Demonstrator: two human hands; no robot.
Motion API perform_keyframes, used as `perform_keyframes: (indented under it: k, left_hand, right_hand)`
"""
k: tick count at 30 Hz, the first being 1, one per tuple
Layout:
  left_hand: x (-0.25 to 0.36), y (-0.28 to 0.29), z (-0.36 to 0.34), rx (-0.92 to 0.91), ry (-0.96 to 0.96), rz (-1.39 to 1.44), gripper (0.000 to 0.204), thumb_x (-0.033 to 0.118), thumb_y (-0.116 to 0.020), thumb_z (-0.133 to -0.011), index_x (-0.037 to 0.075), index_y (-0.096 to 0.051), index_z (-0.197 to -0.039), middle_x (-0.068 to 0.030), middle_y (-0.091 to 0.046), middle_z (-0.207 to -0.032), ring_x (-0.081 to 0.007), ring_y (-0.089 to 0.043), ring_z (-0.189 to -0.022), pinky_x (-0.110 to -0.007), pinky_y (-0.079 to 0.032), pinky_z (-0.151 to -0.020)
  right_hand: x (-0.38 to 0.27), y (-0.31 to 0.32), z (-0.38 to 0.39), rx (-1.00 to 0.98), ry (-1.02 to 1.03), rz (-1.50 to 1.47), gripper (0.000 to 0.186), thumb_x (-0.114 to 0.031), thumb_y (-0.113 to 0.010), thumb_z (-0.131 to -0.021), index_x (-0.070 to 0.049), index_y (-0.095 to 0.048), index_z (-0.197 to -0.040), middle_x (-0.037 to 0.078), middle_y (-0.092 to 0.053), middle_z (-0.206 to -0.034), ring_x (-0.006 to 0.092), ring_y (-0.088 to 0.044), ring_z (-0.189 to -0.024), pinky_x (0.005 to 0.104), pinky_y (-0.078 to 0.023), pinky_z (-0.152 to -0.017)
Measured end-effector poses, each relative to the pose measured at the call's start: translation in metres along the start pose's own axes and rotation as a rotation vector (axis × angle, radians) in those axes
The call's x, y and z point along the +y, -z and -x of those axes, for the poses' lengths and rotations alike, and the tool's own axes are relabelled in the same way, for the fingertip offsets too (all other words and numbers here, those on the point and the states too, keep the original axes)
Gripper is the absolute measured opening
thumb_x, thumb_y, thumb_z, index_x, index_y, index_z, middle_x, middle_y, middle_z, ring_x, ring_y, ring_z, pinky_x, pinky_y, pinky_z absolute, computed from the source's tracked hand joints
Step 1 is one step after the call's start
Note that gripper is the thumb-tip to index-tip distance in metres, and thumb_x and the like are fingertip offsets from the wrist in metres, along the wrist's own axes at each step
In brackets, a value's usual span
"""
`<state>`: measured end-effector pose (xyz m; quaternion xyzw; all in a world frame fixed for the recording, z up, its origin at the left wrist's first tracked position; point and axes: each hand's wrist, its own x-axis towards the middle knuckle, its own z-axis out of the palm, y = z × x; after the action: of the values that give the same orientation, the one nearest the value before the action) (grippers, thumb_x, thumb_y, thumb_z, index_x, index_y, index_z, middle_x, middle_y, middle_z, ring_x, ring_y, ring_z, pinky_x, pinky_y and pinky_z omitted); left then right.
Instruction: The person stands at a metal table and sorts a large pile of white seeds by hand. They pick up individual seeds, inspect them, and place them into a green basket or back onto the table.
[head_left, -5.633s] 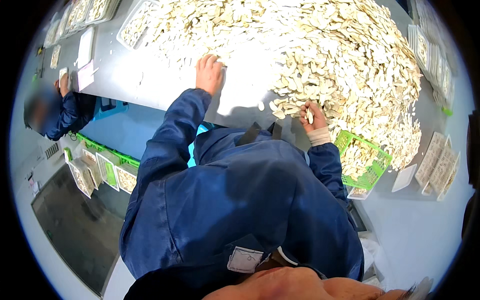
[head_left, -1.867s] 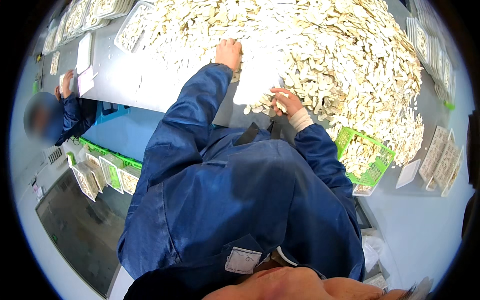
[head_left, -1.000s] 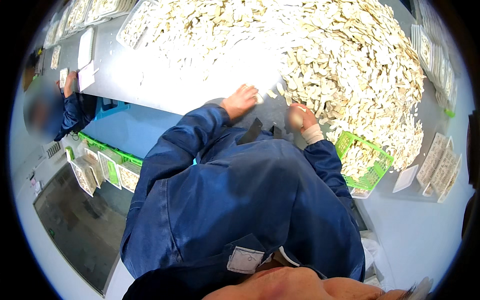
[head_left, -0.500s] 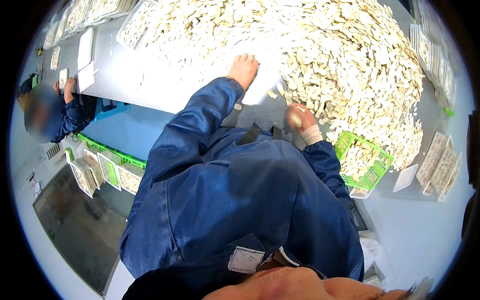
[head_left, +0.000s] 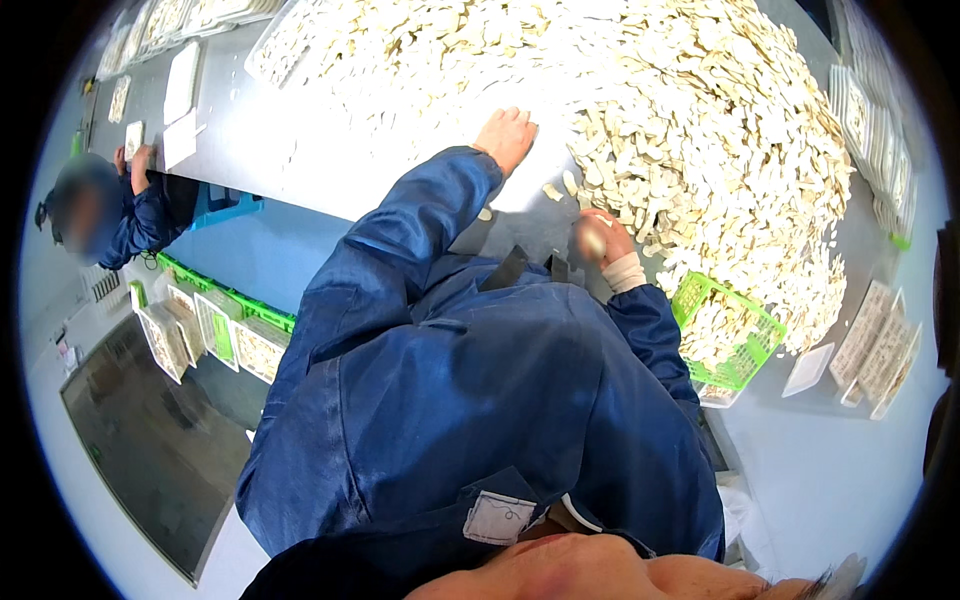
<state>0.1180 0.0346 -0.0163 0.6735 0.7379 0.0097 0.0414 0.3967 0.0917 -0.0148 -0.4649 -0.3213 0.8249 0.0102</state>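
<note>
A broad heap of pale, cream-coloured flat slices (head_left: 700, 130) covers the metal table; they look dried, but their exact kind I cannot tell. At the near edge of the heap rests my left hand (head_left: 506, 138), back up and fingers curled together over thinly spread slices. Glare and the hand itself hide whatever lies under its fingertips. Nearer my body, my right hand (head_left: 612, 240) is closed around pale slices, partly smeared in the picture. A few loose slices (head_left: 560, 187) lie on the table between the hands.
A green basket (head_left: 735, 345) with slices stands beside my right forearm. Filled clear trays (head_left: 280, 45) stand far left, stacked trays (head_left: 868, 130) and upright packs (head_left: 870, 345) at right. Another person (head_left: 130, 215) in blue works at left, near a green-edged crate row (head_left: 225, 320).
The whole view has shifted slightly. My left hand has edged a little to the right over the slices. My right hand stays closed in nearly the same place.
</note>
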Motion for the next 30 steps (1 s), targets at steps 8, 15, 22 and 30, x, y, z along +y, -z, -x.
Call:
perform_keyframes:
  k: [8,15,22,30]
  left_hand:
    - [0.057,0.059,0.037,-0.076,-0.009,1.023,0.018,0.010,-0.062,-0.077,0.005,-0.059,-0.093,-0.0133,-0.060,-0.095,-0.0335,-0.058,-0.089,-0.039,-0.048,-0.075]
    - [-0.039,-0.004,0.056,0.221,0.424,0.461,0.015,0.006,-0.059,-0.079,0.005,-0.057,-0.093,-0.0163,-0.057,-0.089,-0.0356,-0.056,-0.085,-0.042,-0.047,-0.073]
    - [-0.062,-0.024,0.051,0.178,0.380,0.278,0.010,0.011,-0.056,-0.082,0.003,-0.058,-0.089,-0.0164,-0.059,-0.087,-0.0351,-0.057,-0.082,-0.043,-0.048,-0.073]
    - [-0.067,-0.030,0.056,0.180,0.907,1.200,0.016,0.014,-0.063,-0.082,0.000,-0.064,-0.090,-0.0028,-0.062,-0.071,-0.0115,-0.056,-0.061,-0.025,-0.045,-0.059]
  right_hand:
    - [-0.006,-0.023,-0.006,-0.143,-0.137,-0.284,0.040,-0.038,-0.044,-0.095,-0.004,-0.053,-0.115,0.012,-0.064,-0.096,0.0204,-0.063,-0.076,0.0289,-0.052,-0.054]
    - [-0.009,-0.026,-0.011,-0.280,-0.114,-0.338,0.024,-0.031,-0.049,-0.094,-0.008,-0.056,-0.097,0.006,-0.058,-0.081,0.0126,-0.054,-0.061,0.0218,-0.039,-0.044]
    - [-0.017,-0.026,-0.001,-0.287,-0.135,-0.328,0.022,-0.030,-0.050,-0.093,-0.009,-0.056,-0.093,0.006,-0.057,-0.080,0.0117,-0.052,-0.060,0.0220,-0.038,-0.045]
    - [-0.017,-0.027,0.000,-0.266,-0.109,-0.308,0.022,-0.030,-0.051,-0.093,-0.009,-0.056,-0.094,0.005,-0.058,-0.080,0.0120,-0.053,-0.062,0.0232,-0.040,-0.048]
